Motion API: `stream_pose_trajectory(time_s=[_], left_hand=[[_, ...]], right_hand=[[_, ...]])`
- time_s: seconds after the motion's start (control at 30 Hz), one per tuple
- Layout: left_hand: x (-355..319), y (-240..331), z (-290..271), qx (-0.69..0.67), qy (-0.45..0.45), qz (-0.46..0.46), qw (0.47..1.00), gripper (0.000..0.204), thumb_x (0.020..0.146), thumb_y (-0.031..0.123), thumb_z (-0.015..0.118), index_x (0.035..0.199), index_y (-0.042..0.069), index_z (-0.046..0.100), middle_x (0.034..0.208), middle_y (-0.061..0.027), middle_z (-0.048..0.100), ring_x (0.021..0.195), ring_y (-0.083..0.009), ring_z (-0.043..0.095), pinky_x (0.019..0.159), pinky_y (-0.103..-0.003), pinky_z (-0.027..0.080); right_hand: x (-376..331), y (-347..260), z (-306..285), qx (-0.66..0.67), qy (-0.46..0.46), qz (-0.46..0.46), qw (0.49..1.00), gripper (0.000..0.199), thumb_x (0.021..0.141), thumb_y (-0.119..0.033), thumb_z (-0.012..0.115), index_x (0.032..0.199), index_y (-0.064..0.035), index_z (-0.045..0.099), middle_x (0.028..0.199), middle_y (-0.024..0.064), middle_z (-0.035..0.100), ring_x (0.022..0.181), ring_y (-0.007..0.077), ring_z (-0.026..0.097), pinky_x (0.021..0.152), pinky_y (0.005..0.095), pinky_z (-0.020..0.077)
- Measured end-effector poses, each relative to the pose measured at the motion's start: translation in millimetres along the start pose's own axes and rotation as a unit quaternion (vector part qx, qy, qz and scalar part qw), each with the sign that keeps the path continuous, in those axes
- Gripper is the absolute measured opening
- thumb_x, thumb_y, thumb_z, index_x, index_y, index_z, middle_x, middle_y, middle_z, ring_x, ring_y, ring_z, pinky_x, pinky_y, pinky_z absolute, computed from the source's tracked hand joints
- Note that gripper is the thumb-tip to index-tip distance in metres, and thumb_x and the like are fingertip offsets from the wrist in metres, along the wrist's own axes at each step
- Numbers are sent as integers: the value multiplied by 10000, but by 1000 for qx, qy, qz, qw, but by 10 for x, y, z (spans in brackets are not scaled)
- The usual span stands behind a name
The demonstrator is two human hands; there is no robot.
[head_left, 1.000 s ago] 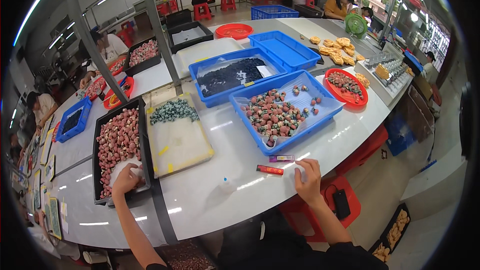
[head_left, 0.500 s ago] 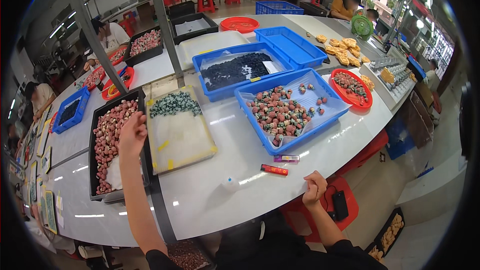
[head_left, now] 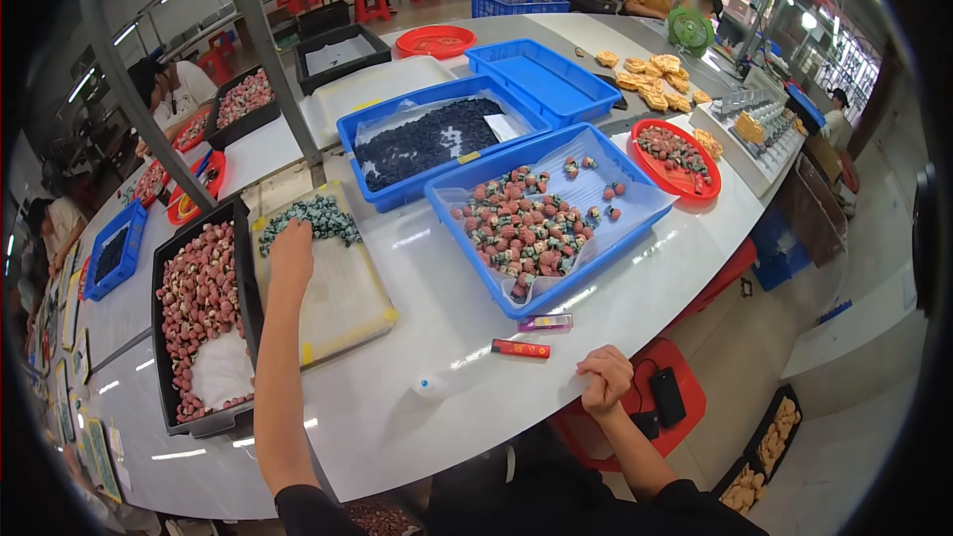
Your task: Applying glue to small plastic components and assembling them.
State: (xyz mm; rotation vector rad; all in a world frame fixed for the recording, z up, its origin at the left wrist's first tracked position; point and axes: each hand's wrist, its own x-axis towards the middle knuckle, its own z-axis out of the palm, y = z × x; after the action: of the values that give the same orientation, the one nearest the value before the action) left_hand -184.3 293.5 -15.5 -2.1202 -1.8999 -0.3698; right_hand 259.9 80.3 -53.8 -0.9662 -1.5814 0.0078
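Head camera view: the left hand [head_left: 292,250] reaches down over the pale board [head_left: 342,306], its fingertips at the near edge of the heap of small teal pieces [head_left: 333,217]. Most of that heap spreads just beyond and to the right of these fingers, at the board's far end. The back of the hand hides the grip, so I cannot tell whether a piece is grasped or the fingers are released.

The right hand [head_left: 607,377] is well apart from the heap, above the front edge of the worktop [head_left: 387,452]. Its fingers bend inward; whether they are clenched on anything cannot be told. Near it lie a red oblong item [head_left: 521,348] and a purple one [head_left: 545,322].

Left of the board, a black tray [head_left: 250,283] holds reddish round pieces [head_left: 197,283], with a bare white patch toward its near end. To the right of the board, a blue tray [head_left: 586,264] lined with translucent sheeting carries red-and-green pieces [head_left: 526,223]. A small white bottle [head_left: 429,387] with a blue tip stands between the two forearms.
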Motion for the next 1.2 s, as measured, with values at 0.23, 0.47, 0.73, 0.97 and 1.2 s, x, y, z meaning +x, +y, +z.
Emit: stream_pose_trajectory(time_s=[0.23,0.47,0.73,0.97,1.2], left_hand=[[25,6,-1,34,0,17,999,55,777,-8,530,830,-4,521,897,-171,536,846,-374,567,709,-455,466],[21,20,19,38,12,48,998,62,745,-23,517,804,-6,510,866,-168,531,863,-358,556,713,-450,466],[17,16,36,39,33,66,996,135,717,-20,560,848,-4,532,888,-140,552,837,-329,585,706,-417,497],[-138,143,-228,-21,17,-26,999,156,718,16,566,871,2,538,893,-143,551,787,-342,589,680,-419,486],[-828,691,-950,-240,52,26,969,90,746,-14,583,833,-3,565,769,-140,555,720,-287,564,637,-355,440]], right_hand=[[36,-6,-4,-26,-23,-15,999,181,572,53,503,659,-37,634,603,58,574,564,210,554,524,296,413],[43,-5,0,-30,-16,-26,999,212,563,97,522,658,-56,633,650,48,584,588,207,559,534,282,411],[38,-24,19,-39,-25,17,999,199,604,122,530,655,-49,618,687,72,586,605,219,560,525,283,435],[52,-14,26,-19,1,-13,1000,178,595,117,525,671,-21,608,672,77,576,603,224,566,527,288,455],[-8,13,-51,6,-9,1,1000,159,572,109,472,630,-6,566,582,79,515,513,223,502,463,285,390]])
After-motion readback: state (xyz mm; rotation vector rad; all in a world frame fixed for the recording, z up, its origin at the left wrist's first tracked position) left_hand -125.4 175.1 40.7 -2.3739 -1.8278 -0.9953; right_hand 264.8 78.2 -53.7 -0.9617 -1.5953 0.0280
